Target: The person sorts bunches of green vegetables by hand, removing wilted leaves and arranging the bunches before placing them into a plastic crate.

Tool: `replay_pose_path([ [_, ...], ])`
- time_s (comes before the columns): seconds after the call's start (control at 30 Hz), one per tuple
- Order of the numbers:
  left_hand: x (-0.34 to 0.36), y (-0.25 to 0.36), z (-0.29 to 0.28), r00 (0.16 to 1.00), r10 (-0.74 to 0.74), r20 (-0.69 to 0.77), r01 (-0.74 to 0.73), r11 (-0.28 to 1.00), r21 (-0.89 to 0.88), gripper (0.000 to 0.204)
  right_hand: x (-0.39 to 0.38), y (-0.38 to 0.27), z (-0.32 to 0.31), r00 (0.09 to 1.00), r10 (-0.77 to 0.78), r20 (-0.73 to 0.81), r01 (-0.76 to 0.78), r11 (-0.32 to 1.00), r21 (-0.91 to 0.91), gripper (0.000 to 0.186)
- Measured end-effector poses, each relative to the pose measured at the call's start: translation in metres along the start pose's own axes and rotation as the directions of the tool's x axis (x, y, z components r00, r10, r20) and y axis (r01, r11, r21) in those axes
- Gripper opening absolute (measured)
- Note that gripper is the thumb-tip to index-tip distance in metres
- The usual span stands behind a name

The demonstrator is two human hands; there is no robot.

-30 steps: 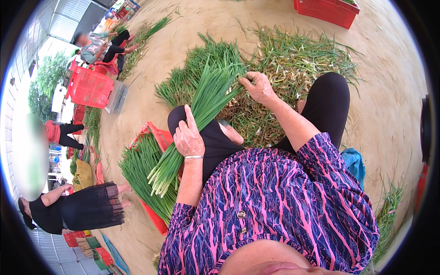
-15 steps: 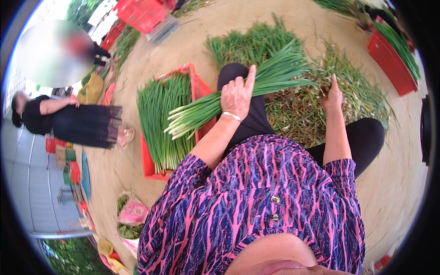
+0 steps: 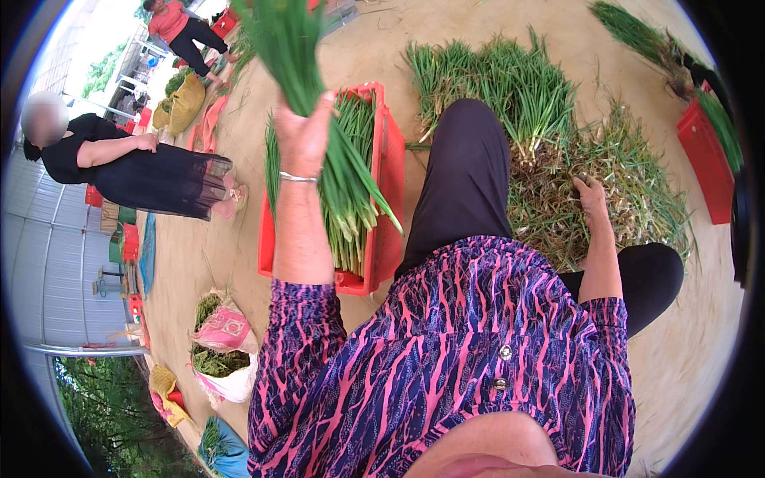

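My left hand (image 3: 301, 145) grips a bunch of green onions (image 3: 288, 68) over the red crate, leafy tops pointing away from me and blurred by motion, pale root ends toward me. More green onions (image 3: 362, 119) fill the red plastic crate (image 3: 388, 187) beneath, partly covered by the bunch and my arm. Between my knees, my right hand (image 3: 591, 199) rests low at the pile of dry leaves and trimmings (image 3: 637, 191). Its fingers are curled, and what they hold, if anything, cannot be made out. Untrimmed green onions (image 3: 502, 88) with roots lie just beyond my left knee.
A person in black (image 3: 119, 171) stands at the left; another person (image 3: 187, 36) is farther back. Beside me on the left lies an open pink-and-white sack (image 3: 227, 334) with greens. At the far right stands another red crate (image 3: 705, 163) near loose green onions (image 3: 633, 32).
My left hand has swung the green onions left and away, from over my knee to above the crate. My right hand has lowered nearer to the trimmings. The view has shifted.
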State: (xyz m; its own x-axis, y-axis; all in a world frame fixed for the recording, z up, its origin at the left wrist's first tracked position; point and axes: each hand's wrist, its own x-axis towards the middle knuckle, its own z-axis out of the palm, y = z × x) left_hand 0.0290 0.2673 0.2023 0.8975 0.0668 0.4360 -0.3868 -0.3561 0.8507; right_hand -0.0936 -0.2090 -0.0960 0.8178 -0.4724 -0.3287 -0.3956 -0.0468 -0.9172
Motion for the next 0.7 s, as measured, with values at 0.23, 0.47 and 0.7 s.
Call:
replay_pose_path([
  [0.23, 0.038, -0.034, -0.108, 0.994, -0.050, -0.099, 0.077, 0.953, 0.293, 0.044, -0.011, 0.003, 0.004, 0.984, -0.016, 0.180, 0.069, 0.954, -0.293, 0.025],
  [0.47, 0.021, -0.136, -0.100, 0.880, -0.462, 0.113, 0.384, 0.829, 0.406, 0.065, -0.029, -0.010, 0.004, 0.980, -0.056, 0.191, 0.134, 0.896, -0.423, 0.027],
  [0.7, -0.035, -0.248, -0.005, 0.853, -0.522, -0.029, 0.375, 0.573, 0.729, 0.086, -0.028, -0.004, 0.001, 0.967, -0.180, 0.182, 0.254, 0.761, -0.597, 0.033],
])
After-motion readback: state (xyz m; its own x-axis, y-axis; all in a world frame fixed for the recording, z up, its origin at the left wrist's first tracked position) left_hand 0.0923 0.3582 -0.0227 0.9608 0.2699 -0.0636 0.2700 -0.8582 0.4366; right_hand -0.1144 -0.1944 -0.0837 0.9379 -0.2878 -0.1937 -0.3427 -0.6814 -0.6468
